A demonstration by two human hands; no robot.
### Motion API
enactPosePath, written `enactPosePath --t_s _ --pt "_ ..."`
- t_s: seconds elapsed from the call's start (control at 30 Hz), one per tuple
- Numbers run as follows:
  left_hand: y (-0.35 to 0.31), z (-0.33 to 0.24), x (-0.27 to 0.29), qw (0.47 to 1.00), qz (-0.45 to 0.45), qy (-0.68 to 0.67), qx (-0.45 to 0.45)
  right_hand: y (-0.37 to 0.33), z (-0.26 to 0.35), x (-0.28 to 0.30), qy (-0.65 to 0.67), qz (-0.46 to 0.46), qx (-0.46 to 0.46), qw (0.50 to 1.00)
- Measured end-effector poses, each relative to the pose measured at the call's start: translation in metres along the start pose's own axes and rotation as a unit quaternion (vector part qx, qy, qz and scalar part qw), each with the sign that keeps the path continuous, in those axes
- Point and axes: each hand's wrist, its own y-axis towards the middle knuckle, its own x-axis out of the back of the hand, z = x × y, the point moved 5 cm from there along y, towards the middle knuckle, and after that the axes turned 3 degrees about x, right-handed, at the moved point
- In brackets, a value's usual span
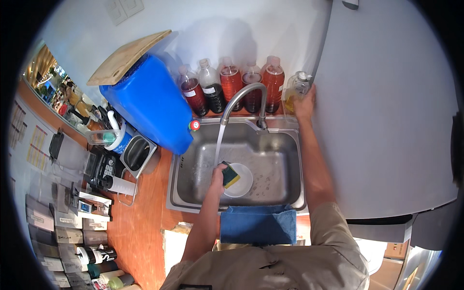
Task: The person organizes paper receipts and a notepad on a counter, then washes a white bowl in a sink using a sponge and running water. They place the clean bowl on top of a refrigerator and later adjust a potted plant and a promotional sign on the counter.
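My left hand [218,178] is closed on a green and yellow sponge [231,176] over the sink. Beneath the sponge a white bowl [244,186] rests on the bottom of the metal sink [282,188]. Water runs from the curved faucet [244,90] in a stream close to my left hand. At the back right corner, my right hand [305,102] is wrapped around a clear bottle [296,88] with yellow liquid in it. My fingers on the bottle's far side are partly hidden.
Several bottles of red and dark liquid [231,79] line the wall behind the sink. A large blue container [145,96] with a wooden board [126,57] on top leans at left. A blue cloth [258,225] hangs over the front edge. A tall grey panel [386,111] bounds the right.
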Motion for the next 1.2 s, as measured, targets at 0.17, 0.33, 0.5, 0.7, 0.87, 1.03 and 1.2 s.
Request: enactPosePath --t_s 0.17,0.33,0.5,0.7,0.87,1.03,1.2 --pt "-0.031 -0.01 -0.036 0.991 0.002 0.112 -0.074 0.015 -0.016 -0.039 -0.026 0.089 -0.084 0.992" --pt "-0.045 -0.008 -0.034 0.995 0.086 0.041 -0.014 0.014 -0.007 -0.027 0.141 0.007 -0.101 0.985" --pt "-0.042 -0.007 -0.043 0.975 0.212 -0.063 -0.004 0.016 0.056 0.044 0.325 0.001 0.035 0.945" --pt "-0.041 -0.006 -0.068 0.945 0.278 -0.171 0.025 -0.036 0.137 0.091 0.253 0.549 0.054 0.795" --pt "-0.045 -0.004 -0.075 0.952 0.254 -0.17 0.016 -0.118 0.146 0.056 -0.076 0.764 0.188 0.613" --pt "-0.053 -0.008 -0.069 0.941 0.263 -0.211 -0.003 -0.15 0.16 0.034 -0.217 0.79 0.192 0.54" --pt "-0.056 -0.011 -0.066 0.935 0.26 -0.242 0.011 -0.15 0.182 0.026 -0.274 0.79 0.233 0.497"
